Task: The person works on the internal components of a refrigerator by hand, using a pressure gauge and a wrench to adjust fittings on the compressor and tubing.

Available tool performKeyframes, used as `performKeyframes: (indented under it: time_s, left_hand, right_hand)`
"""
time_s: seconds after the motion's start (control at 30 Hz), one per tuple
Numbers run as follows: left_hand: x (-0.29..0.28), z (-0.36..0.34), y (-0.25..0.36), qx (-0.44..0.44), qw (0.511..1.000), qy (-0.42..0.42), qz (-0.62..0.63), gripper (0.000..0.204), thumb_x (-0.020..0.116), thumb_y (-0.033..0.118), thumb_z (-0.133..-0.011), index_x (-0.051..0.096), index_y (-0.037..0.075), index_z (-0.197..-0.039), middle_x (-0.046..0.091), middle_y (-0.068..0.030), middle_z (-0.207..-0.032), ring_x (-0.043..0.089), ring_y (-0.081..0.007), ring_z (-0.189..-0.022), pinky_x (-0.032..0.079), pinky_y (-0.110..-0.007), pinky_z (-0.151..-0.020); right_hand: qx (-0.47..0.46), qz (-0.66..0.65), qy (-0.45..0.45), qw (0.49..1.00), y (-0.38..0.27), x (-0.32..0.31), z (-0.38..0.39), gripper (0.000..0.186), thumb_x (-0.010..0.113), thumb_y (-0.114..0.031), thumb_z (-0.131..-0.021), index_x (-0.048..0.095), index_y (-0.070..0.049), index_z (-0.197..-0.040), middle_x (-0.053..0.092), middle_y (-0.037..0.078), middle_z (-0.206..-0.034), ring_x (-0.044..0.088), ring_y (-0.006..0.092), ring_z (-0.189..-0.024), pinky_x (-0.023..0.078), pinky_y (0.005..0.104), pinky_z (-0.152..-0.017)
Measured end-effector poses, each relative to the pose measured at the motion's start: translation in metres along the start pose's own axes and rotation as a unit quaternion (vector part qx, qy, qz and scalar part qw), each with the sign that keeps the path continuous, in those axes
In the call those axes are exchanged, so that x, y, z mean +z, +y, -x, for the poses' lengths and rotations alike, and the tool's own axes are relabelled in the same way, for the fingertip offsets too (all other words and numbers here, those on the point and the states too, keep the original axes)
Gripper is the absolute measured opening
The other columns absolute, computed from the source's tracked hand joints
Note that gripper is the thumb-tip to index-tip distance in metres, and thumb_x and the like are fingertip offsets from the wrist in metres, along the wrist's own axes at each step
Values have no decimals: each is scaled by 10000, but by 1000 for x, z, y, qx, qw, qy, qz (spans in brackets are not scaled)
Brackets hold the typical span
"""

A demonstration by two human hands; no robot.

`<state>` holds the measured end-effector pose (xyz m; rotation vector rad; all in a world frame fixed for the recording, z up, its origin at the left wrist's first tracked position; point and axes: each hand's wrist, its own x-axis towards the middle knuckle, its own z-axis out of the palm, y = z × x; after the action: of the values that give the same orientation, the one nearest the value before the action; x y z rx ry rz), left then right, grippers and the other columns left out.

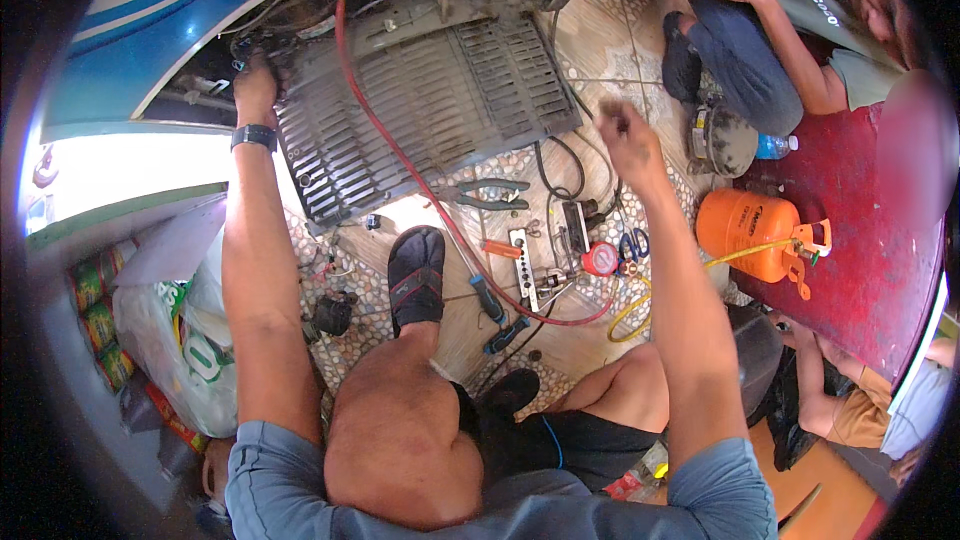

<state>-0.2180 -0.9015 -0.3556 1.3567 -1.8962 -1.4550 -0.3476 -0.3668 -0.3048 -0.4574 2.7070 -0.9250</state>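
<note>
Three o'clock's orange cylinder [742, 224] hides its contents; I can't tell your fingers' grip: left hand [256, 90] at ten, blurred right hand [633, 148] at two.

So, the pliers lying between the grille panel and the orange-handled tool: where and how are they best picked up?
Probably by both dark handles, coming from the person's right, with the right hand if it is free, which blur hides. The pliers lie with handles spread toward the right; their head points left, close to the red hose.
</note>
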Motion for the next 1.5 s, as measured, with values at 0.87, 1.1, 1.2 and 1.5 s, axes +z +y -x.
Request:
performKeyframes:
  time_s: [0.87, 1.1, 1.2, 1.5]
  left_hand:
    - [-11, -26, -22, 10, 1000, -27, -11, 488, 496, 428, -1028, 667, -27, -984, 691, -117, -847, 631, -210, -693, 493, -342, -622]
    - [14, -30, -26, 13, 1000, -18, 10, 604, 540, 453, -1000, 609, -124, -1164, 682, -178, -1090, 648, -257, -924, 506, -346, -811]
    - [-26, -59, -41, 12, 1000, -16, 18, 649, 542, 456, -997, 586, -153, -1215, 670, -188, -1161, 631, -267, -996, 485, -359, -885]
    - [7, 32, -21, 72, 989, -65, 110, 595, 520, 509, -1001, 665, -68, -983, 639, -123, -786, 573, -256, -708, 459, -375, -636]
  right_hand:
    - [-9, -161, -101, 982, 24, 17, -170, 281, 497, -217, -977, 683, -27, -1066, 699, 93, -920, 661, 177, -729, 522, 300, -656]
    - [-32, -97, -98, 990, 31, 1, -135, 234, 559, -221, -973, 664, -32, -1063, 677, 116, -938, 657, 253, -811, 532, 321, -713]
    - [-77, -13, -61, 995, -12, 36, -56, 231, 610, -194, -884, 675, -74, -1070, 684, 215, -985, 653, 412, -944, 523, 443, -840]
    - [-186, 209, -129, 951, 1, 165, 112, 455, 623, -205, -903, 562, -66, -1333, 470, 230, -1429, 425, 432, -1339, 353, 558, -1127]
